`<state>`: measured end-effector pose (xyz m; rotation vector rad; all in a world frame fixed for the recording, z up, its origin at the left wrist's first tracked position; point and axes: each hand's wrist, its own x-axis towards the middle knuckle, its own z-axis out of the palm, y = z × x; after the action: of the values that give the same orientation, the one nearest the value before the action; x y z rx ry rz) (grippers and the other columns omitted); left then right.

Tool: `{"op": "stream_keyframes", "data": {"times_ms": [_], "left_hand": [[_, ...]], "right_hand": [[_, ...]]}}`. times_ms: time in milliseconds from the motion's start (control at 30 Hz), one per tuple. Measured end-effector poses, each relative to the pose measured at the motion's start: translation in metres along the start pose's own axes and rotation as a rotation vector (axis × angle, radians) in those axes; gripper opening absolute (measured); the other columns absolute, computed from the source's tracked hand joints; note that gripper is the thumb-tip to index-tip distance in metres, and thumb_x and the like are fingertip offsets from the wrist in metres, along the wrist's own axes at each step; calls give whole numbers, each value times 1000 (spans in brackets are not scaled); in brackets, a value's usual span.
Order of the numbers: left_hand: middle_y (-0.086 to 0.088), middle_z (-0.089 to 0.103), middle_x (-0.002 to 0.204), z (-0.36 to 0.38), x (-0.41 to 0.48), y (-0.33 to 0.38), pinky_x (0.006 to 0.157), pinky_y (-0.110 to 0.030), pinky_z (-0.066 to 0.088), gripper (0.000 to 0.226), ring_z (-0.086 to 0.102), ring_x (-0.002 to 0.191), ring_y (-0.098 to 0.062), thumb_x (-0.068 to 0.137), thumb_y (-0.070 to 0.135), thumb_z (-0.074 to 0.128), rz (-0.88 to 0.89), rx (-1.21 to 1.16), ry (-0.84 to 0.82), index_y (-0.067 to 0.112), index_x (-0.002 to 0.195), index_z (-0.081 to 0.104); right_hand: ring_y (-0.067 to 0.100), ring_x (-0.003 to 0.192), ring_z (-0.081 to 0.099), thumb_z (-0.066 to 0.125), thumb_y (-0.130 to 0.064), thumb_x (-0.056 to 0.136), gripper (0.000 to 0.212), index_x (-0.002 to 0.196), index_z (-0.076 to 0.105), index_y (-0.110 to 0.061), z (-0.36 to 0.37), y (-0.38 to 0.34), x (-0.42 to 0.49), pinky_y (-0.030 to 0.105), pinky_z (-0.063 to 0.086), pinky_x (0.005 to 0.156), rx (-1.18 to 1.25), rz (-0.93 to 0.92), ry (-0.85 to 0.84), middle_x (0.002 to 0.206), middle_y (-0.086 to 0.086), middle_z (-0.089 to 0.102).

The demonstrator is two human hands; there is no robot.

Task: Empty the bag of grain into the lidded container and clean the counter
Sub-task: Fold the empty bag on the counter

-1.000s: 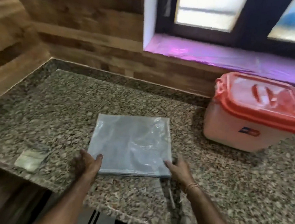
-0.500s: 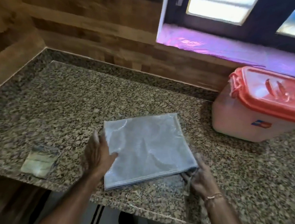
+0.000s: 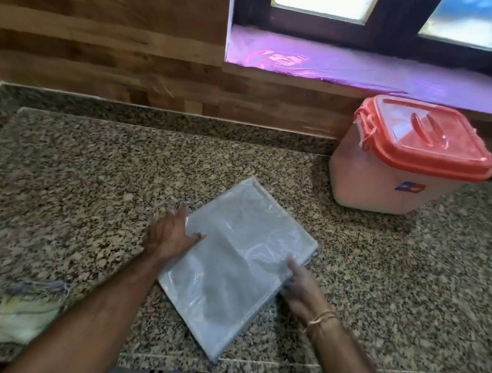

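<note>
Bag lies flat on the counter — my left hand spread on its edge, right hand pinching its corner. Container label — unreadable.

Kitchen corner with a speckled granite worktop under a window.

Wood-grain panels in mixed brown tones cover the wall behind the worktop. At upper right a dark-framed window with frosted panes lets in daylight; its deep sill is covered in a shiny purple-pink sheet. A raised granite strip runs along the wall's foot.
</note>
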<state>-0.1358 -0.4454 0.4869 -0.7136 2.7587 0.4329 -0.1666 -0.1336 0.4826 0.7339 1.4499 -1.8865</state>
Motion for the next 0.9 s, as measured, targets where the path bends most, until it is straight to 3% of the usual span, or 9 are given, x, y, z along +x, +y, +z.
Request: {"op": "stream_keyframes", "data": {"times_ms": [100, 200, 333, 400, 467, 567, 633, 733, 900], "left_hand": [[-12, 68, 124, 12, -8, 6, 95, -43, 44, 66, 63, 112, -34, 89, 66, 58, -134, -180, 33, 20, 136, 54], [-12, 73, 116, 11, -2, 4, 103, -43, 40, 47, 65, 105, -31, 94, 57, 59, -240, -319, 52, 17, 117, 69], [-4, 75, 97, 7, -4, -1, 70, -28, 44, 23, 60, 76, -19, 89, 43, 73, -251, -411, -34, 20, 95, 74], [-2, 76, 92, 15, -8, -5, 63, -30, 49, 21, 62, 68, -17, 85, 35, 78, -277, -552, -116, 13, 86, 75], [3, 73, 97, 25, -14, -11, 61, -29, 53, 31, 64, 64, -16, 86, 29, 78, -355, -672, -124, 3, 103, 74], [-15, 76, 107, 37, -27, -18, 50, -30, 54, 37, 68, 49, -17, 92, 31, 72, -423, -759, -120, -2, 109, 70], [-24, 73, 109, 38, -33, -18, 42, -24, 45, 40, 68, 45, -16, 96, 30, 68, -415, -833, -114, -6, 113, 66], [-14, 75, 82, 12, -36, -9, 46, -27, 50, 28, 71, 49, -18, 100, 26, 62, -376, -953, -35, -1, 106, 66], [-9, 76, 75, -66, -36, 10, 58, -40, 62, 33, 75, 62, -21, 99, 41, 61, -191, -1011, 250, 12, 84, 68]], "right_hand": [[42, 96, 71, 60, -6, 98, 24, 119, 62, 6, 16, 19, 2, 41, 62, 70, -270, -48, 146, 109, 26, 72], [37, 93, 71, 56, -5, 99, 22, 117, 65, 4, 15, 4, 9, 44, 62, 75, -484, -129, 173, 105, 22, 73], [34, 103, 69, 55, -21, 102, 25, 123, 61, -9, 1, -22, 14, 54, 58, 92, -538, -160, 86, 113, 17, 70], [33, 102, 65, 56, -26, 102, 25, 120, 62, -10, -7, -23, 13, 48, 58, 85, -463, -123, 86, 111, 14, 67], [31, 89, 64, 59, -23, 101, 20, 101, 68, -4, -16, -16, 9, 43, 56, 75, -536, -132, 127, 97, 16, 69], [19, 61, 55, 73, -26, 90, 35, 57, 66, -17, -29, -10, 6, 34, 43, 62, -762, -193, 184, 59, 1, 61], [14, 43, 46, 72, -25, 92, 45, 50, 59, -17, -25, -18, 3, 25, 36, 49, -794, -202, 174, 46, -4, 51], [7, 35, 47, 57, -23, 102, 33, 71, 54, -13, -1, -51, -7, 18, 33, 33, -671, -259, 117, 58, 6, 49], [24, 61, 73, 52, -36, 104, 33, 99, 62, -5, 44, -124, -40, 29, 61, 55, -376, -379, -70, 83, 22, 72]]}}
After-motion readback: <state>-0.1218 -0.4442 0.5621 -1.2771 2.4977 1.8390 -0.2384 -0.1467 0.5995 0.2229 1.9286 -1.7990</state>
